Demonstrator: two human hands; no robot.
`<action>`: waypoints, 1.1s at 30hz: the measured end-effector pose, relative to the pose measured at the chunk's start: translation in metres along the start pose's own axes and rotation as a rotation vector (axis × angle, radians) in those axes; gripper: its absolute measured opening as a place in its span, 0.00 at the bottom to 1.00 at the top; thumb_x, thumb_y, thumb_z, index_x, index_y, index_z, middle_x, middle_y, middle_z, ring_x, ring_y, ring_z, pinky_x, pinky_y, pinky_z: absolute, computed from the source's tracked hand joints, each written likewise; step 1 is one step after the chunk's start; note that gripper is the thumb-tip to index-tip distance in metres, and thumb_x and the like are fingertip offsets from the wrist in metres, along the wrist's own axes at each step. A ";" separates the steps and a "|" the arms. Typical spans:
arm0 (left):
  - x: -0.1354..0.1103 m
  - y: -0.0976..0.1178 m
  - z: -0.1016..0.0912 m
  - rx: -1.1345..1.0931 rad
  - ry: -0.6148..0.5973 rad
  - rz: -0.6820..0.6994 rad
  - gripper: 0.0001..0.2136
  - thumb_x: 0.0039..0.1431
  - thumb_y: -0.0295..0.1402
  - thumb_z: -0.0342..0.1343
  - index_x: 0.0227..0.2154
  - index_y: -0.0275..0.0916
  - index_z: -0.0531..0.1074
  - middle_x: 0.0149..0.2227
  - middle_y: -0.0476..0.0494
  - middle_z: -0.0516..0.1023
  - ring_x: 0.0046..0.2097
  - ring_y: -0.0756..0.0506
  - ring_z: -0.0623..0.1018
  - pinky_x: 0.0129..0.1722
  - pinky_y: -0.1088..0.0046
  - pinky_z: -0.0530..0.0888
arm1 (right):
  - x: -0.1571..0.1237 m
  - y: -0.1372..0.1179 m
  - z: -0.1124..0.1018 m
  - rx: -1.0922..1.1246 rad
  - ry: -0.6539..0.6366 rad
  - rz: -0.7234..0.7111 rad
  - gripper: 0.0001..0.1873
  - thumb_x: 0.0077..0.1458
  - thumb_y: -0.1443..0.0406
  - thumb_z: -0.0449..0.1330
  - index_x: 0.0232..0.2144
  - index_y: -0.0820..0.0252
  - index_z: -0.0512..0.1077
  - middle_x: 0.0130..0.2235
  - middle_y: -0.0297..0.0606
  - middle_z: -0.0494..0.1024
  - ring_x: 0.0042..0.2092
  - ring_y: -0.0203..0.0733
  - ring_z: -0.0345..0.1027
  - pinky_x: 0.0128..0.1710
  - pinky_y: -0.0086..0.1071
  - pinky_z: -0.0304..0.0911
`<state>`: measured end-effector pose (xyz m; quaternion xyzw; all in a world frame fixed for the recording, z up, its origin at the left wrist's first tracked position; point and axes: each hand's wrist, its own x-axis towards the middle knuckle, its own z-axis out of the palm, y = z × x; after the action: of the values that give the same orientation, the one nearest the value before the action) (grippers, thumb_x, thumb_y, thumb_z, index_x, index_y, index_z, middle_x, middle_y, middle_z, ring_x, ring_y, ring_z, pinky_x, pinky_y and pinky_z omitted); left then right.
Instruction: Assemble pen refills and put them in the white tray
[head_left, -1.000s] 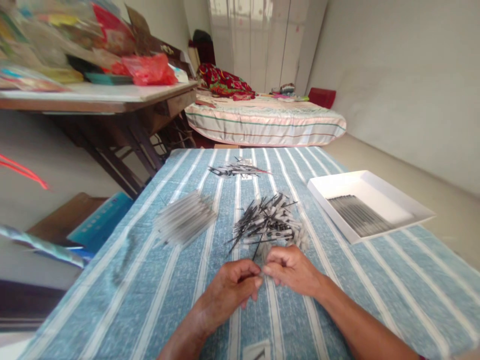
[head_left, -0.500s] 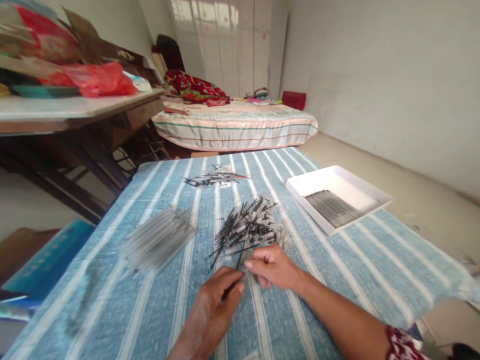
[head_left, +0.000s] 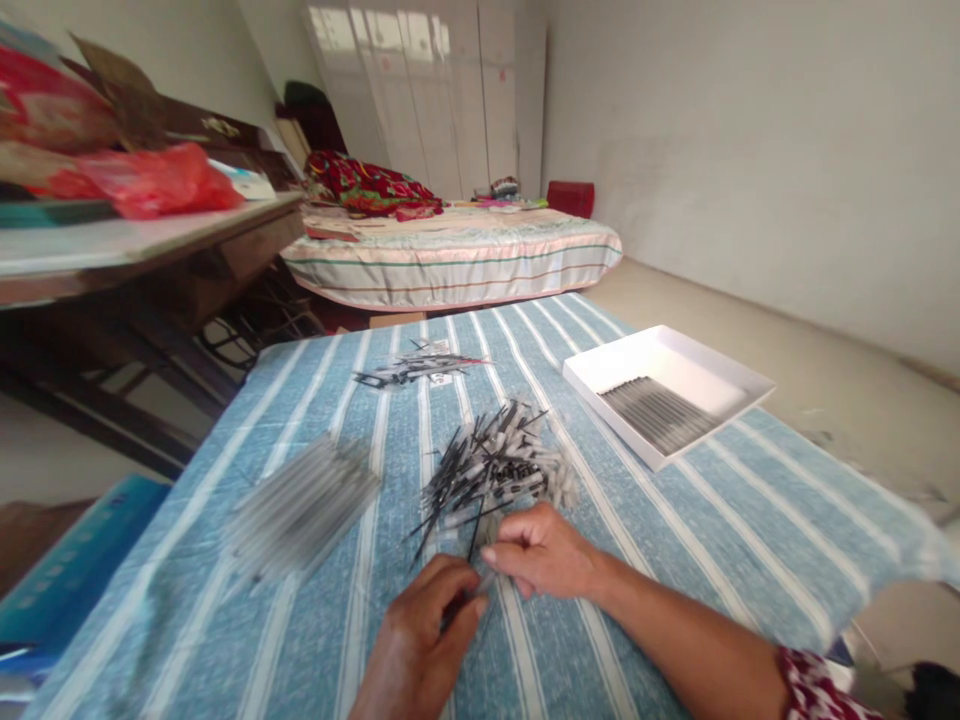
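My left hand [head_left: 426, 632] and my right hand [head_left: 551, 552] meet fingertip to fingertip low over the cloth, both pinched closed. From between them a thin black stick [head_left: 474, 532] points up and away; its lower end is hidden by my left fingers. The right thumb and fingers press on something translucent, seemingly a clear plastic sleeve, blurred and mostly covered. Just beyond the hands lies a loose heap of black sticks and whitish pieces [head_left: 499, 465]. Left of it, long translucent grey sleeves [head_left: 304, 505] are laid side by side.
A white open box [head_left: 731, 400] at right holds a row of dark slender pieces [head_left: 656, 415]. Farther back, a smaller pile of black strips [head_left: 420, 366] lies on the striped blue cloth [head_left: 600, 640]. A desk [head_left: 150, 240] stands left, a bed [head_left: 457, 260] beyond.
The camera has turned slightly right, so the scene sits farther left. Both hands keep their pinch close together, with only slight finger movement.
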<state>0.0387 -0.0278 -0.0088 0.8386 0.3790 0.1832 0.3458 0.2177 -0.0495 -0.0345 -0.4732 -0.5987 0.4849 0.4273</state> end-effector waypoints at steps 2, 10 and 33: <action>0.000 0.000 0.000 0.010 -0.002 -0.019 0.05 0.55 0.32 0.51 0.26 0.39 0.69 0.30 0.47 0.71 0.31 0.48 0.73 0.32 0.75 0.68 | -0.001 0.000 0.001 0.000 0.004 0.001 0.20 0.54 0.62 0.55 0.14 0.61 0.61 0.12 0.26 0.62 0.14 0.26 0.52 0.14 0.20 0.48; -0.005 0.004 0.002 -0.058 0.092 -0.049 0.09 0.52 0.34 0.53 0.19 0.39 0.71 0.24 0.49 0.69 0.26 0.50 0.70 0.26 0.77 0.64 | -0.002 0.000 -0.003 0.094 -0.002 0.033 0.22 0.54 0.56 0.56 0.14 0.61 0.60 0.12 0.26 0.64 0.14 0.26 0.53 0.14 0.20 0.50; 0.001 0.004 -0.008 -1.064 0.426 -0.531 0.10 0.40 0.31 0.64 0.28 0.36 0.75 0.28 0.46 0.77 0.23 0.53 0.69 0.22 0.79 0.65 | -0.010 0.005 -0.073 -0.099 0.202 0.164 0.05 0.46 0.65 0.59 0.24 0.62 0.69 0.14 0.24 0.60 0.16 0.26 0.50 0.15 0.22 0.46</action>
<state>0.0372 -0.0255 -0.0001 0.3745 0.4917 0.4176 0.6660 0.2913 -0.0460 -0.0281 -0.5876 -0.5352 0.4379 0.4202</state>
